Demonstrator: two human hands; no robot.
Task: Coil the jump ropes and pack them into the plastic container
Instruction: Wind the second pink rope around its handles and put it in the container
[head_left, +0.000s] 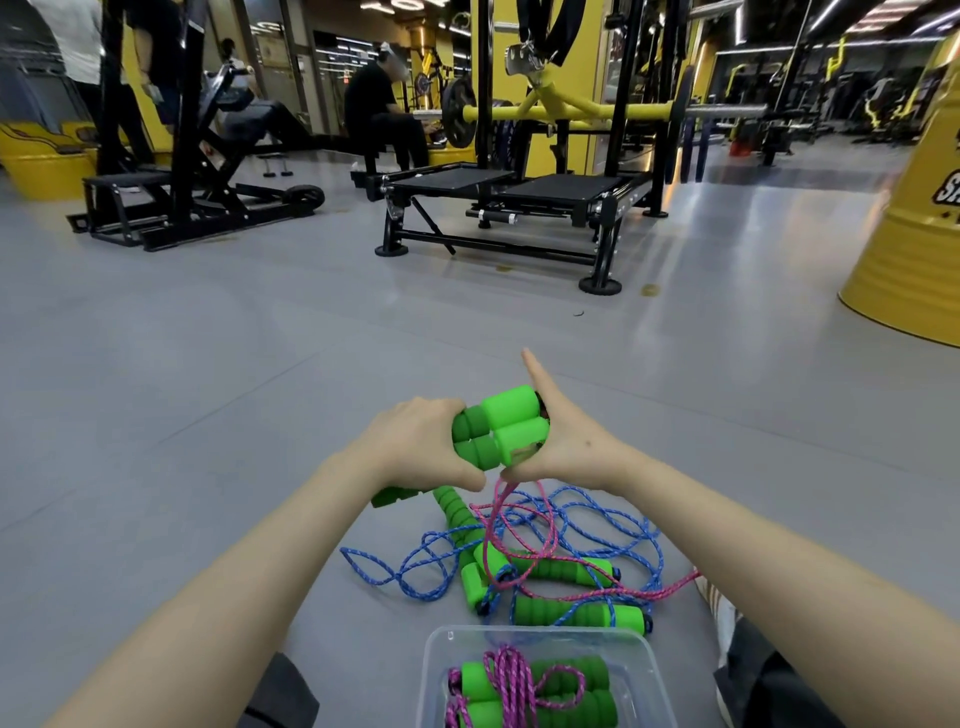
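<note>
— Left hand (423, 447)?
— Wrapped around a pair of green foam handles (501, 428), fingers curled over the ribbed part, thumb underneath. Held up above the floor (208, 364), side by side, thick ends pointing away.

— Right hand (563, 449)?
— Pressed against the other side of the same handles, forefinger stretched straight out and up, thumb and remaining fingers pinching the pink rope (491, 525) just below the handles. Touching the left thumb tip, or nearly; hard to tell.

— Pink rope from there?
— Hanging down from the pinch into the heap on the floor, then trailing off toward the right.

— The heap?
— Blue rope (582, 519) in loose tangled loops, crossed by the pink one. Several more green handles (582, 610) lying among the loops, some under the cord, one (457, 512) reaching up toward the left hand.

— Plastic container (441, 660)?
— Clear, standing on the floor at the near edge of the heap, between the two forearms. Inside: one coiled pink rope (511, 675) wound around its green handles, lying flat.

— Beyond the hands?
— Black workout bench frame (498, 208) well away across the grey floor, yellow drum (909, 249) at the right edge.
</note>
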